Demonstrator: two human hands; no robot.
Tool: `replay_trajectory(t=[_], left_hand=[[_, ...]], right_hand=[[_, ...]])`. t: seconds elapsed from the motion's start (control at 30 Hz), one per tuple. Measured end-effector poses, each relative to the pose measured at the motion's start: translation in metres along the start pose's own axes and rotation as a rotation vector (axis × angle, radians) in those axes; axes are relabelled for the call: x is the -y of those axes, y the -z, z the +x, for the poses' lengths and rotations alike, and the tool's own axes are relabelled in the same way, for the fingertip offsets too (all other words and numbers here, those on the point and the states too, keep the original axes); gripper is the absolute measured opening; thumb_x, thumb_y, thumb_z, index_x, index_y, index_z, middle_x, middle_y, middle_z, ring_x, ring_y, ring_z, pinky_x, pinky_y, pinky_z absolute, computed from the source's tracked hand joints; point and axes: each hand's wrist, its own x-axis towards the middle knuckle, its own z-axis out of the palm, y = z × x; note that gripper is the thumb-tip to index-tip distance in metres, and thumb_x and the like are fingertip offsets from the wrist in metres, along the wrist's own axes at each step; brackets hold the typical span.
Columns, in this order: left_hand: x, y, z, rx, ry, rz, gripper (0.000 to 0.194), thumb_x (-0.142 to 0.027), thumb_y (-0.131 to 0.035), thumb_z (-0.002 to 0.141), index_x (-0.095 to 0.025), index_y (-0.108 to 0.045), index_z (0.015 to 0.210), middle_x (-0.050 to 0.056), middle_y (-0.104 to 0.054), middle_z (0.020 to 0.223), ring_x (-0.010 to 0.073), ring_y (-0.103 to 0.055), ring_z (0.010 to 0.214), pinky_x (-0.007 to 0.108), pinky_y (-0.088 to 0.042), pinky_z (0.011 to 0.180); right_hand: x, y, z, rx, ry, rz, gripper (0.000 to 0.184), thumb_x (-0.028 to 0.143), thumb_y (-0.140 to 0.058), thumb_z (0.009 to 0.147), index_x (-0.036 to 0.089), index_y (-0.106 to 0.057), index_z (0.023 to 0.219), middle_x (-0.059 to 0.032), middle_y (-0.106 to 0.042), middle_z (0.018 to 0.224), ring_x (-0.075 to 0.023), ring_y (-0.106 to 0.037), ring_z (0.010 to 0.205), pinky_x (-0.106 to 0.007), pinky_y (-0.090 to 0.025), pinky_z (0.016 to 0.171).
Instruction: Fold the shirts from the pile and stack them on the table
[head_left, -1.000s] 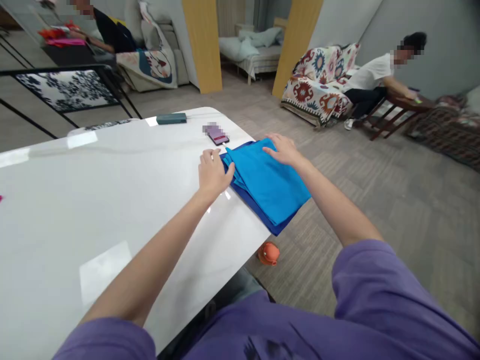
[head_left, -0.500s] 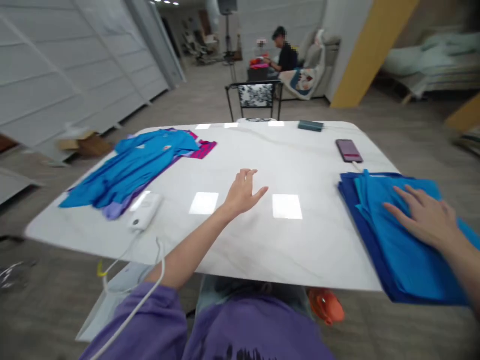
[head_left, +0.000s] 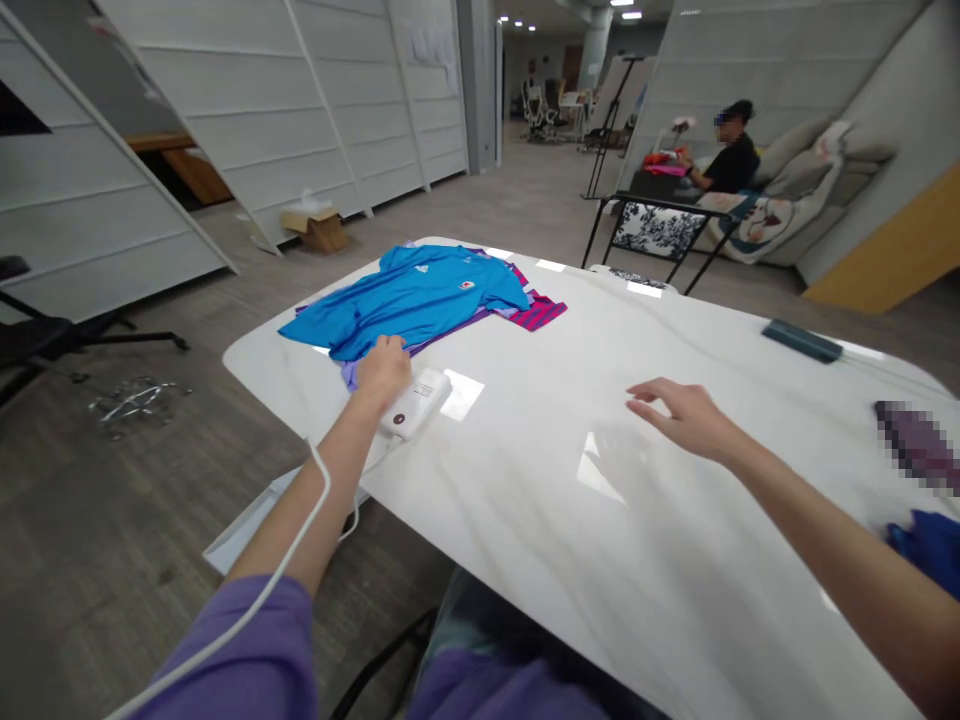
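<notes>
A bright blue shirt (head_left: 420, 295) lies spread on the far left corner of the white table (head_left: 570, 520), on top of a lilac garment and a pink-striped one (head_left: 540, 312). My left hand (head_left: 384, 368) rests at the near hem of the blue shirt, beside a white device (head_left: 418, 402); its fingers curl down out of sight behind the back of the hand. My right hand (head_left: 686, 415) hovers open above the bare middle of the table, fingers spread. A corner of the folded blue cloth (head_left: 926, 548) shows at the right edge.
A white cable (head_left: 300, 540) runs from the device along my left arm. A blurred phone (head_left: 919, 450) and a dark teal case (head_left: 801, 341) lie far right. Behind the table are a black chair (head_left: 660, 225) and a seated person (head_left: 731, 160); a cardboard box (head_left: 319, 225) sits on the floor.
My view has swung left, away from the folded blue stack. My left hand went across the table to the blue shirt's hem. My right hand left the stack and now hovers over the table.
</notes>
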Motion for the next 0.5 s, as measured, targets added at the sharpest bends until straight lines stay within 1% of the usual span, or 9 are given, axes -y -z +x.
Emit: replay_trajectory(t=[0.03,0.1,0.17,0.2,0.27,0.33,0.37,0.43,0.5], left_hand=[[0.013,-0.003,0.009,0.012,0.023,0.007,0.048,-0.032,-0.049,0.112,-0.017,-0.063,0.155,0.023,-0.061,0.16,0.0397,-0.069,0.133,0.053,-0.056,0.113],[0.034,-0.008,0.026,0.033,0.061,0.022,0.052,-0.033,-0.051,0.11,-0.019,-0.06,0.159,0.022,-0.058,0.166,0.0386,-0.071,0.13,0.052,-0.058,0.111],[0.051,-0.012,0.041,0.052,0.088,0.038,0.056,-0.037,-0.055,0.109,-0.02,-0.059,0.162,0.022,-0.056,0.169,0.04,-0.073,0.126,0.054,-0.06,0.108],[0.058,-0.014,0.047,0.061,0.094,0.045,0.058,-0.04,-0.057,0.107,-0.021,-0.061,0.162,0.023,-0.056,0.169,0.0414,-0.074,0.124,0.056,-0.061,0.107],[0.069,-0.016,0.057,0.08,0.089,0.058,0.057,-0.044,-0.063,0.103,-0.023,-0.067,0.156,0.022,-0.061,0.165,0.0441,-0.075,0.121,0.058,-0.061,0.104],[0.077,-0.017,0.063,0.09,0.074,0.066,0.047,-0.044,-0.065,0.101,-0.026,-0.077,0.143,0.019,-0.069,0.156,0.0445,-0.076,0.12,0.057,-0.062,0.102],[0.08,-0.017,0.064,0.087,0.068,0.069,0.041,-0.043,-0.063,0.102,-0.027,-0.08,0.136,0.018,-0.072,0.15,0.0438,-0.076,0.119,0.056,-0.062,0.102],[0.081,-0.015,0.066,0.059,0.062,0.072,0.036,-0.041,-0.057,0.105,-0.028,-0.082,0.127,0.016,-0.076,0.143,0.0421,-0.075,0.12,0.054,-0.06,0.102],[0.078,-0.012,0.065,0.012,0.06,0.075,0.037,-0.042,-0.052,0.108,-0.027,-0.081,0.127,0.016,-0.076,0.141,0.0416,-0.072,0.126,0.054,-0.058,0.106]], right_hand=[[0.014,-0.019,0.035,0.087,0.055,0.033,0.046,0.073,-0.061,0.104,0.038,-0.083,0.123,-0.0077,-0.085,0.129,-0.0361,-0.081,0.118,-0.061,-0.06,0.114],[0.036,-0.057,0.103,0.175,0.102,0.095,0.042,0.062,-0.057,0.109,0.031,-0.081,0.124,-0.0086,-0.084,0.131,-0.0334,-0.08,0.117,-0.055,-0.061,0.112],[0.055,-0.091,0.169,0.178,0.107,0.132,0.035,0.05,-0.058,0.11,0.026,-0.081,0.122,-0.0106,-0.082,0.133,-0.0309,-0.078,0.113,-0.05,-0.061,0.112],[0.065,-0.106,0.2,0.155,0.107,0.142,0.032,0.045,-0.059,0.11,0.024,-0.081,0.122,-0.012,-0.081,0.135,-0.0298,-0.077,0.114,-0.048,-0.06,0.112],[0.084,-0.13,0.255,0.088,0.114,0.15,0.03,0.037,-0.061,0.11,0.022,-0.082,0.126,-0.0139,-0.077,0.143,-0.0284,-0.073,0.123,-0.045,-0.057,0.118],[0.101,-0.147,0.299,0.02,0.099,0.142,0.032,0.033,-0.063,0.109,0.022,-0.082,0.132,-0.0138,-0.074,0.148,-0.0281,-0.066,0.138,-0.044,-0.052,0.126],[0.108,-0.152,0.316,0.001,0.081,0.134,0.032,0.033,-0.064,0.109,0.023,-0.083,0.134,-0.0134,-0.074,0.147,-0.0284,-0.063,0.143,-0.045,-0.05,0.128],[0.116,-0.16,0.342,-0.008,0.03,0.115,0.032,0.035,-0.068,0.107,0.023,-0.084,0.132,-0.0124,-0.077,0.14,-0.0297,-0.062,0.143,-0.045,-0.051,0.127],[0.119,-0.163,0.357,-0.001,-0.026,0.095,0.029,0.036,-0.072,0.103,0.022,-0.084,0.125,-0.0122,-0.079,0.132,-0.0317,-0.065,0.137,-0.047,-0.053,0.123]])
